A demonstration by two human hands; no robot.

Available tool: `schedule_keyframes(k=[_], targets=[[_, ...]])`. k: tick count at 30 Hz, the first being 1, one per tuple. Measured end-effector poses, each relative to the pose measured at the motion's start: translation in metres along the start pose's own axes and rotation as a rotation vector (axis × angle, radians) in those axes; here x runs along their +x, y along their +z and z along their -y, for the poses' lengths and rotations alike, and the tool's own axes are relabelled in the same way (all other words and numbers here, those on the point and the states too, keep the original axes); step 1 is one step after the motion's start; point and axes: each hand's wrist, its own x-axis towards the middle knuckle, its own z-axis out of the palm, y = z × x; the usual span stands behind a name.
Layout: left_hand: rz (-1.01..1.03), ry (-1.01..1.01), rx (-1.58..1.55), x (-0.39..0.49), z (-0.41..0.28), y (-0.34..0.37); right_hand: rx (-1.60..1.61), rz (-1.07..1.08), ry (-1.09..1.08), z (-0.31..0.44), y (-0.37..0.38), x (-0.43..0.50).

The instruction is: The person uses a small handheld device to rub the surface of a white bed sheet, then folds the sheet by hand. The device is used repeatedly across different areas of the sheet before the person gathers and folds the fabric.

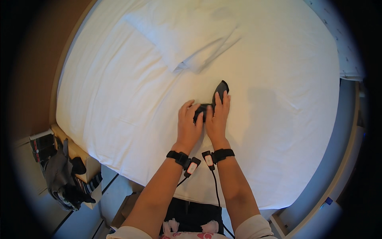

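A dark grey and black fabric item [221, 87], probably a sock, lies bent on the white bed sheet [125, 125]. My left hand [188, 127] holds its black left part between thumb and fingers. My right hand [217, 121] rests on the grey part, fingers spread along it towards its upper end. Both palms face down close to the sheet, and they hide much of the cloth. Each wrist wears a black strap with a small sensor box and cable.
A white pillow [179, 38] lies on the far side of the bed. At the lower left, dark clothes [58, 176] and striped cloth [91, 182] hang over a wooden unit beside a black box [45, 147]. A pale curved ledge [343, 155] runs along the right.
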Motion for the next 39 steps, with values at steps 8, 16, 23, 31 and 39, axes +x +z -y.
schedule_keyframes(k=[8,16,23,31,39], targets=[[-0.071,-0.057,0.421,0.112,-0.003,0.009,-0.23,0.316,0.113,-0.001,0.005,0.012],[-0.025,-0.198,0.599,0.188,0.006,0.03,-0.323,0.439,0.197,0.004,0.003,0.018],[-0.055,-0.029,0.559,0.189,0.026,0.027,-0.292,0.352,0.131,-0.008,0.009,0.009],[-0.139,0.104,0.389,0.176,0.044,0.003,-0.163,0.274,0.025,-0.022,0.008,0.002],[-0.103,0.26,0.451,0.058,0.032,-0.041,0.388,-0.005,0.246,-0.027,-0.069,-0.052]])
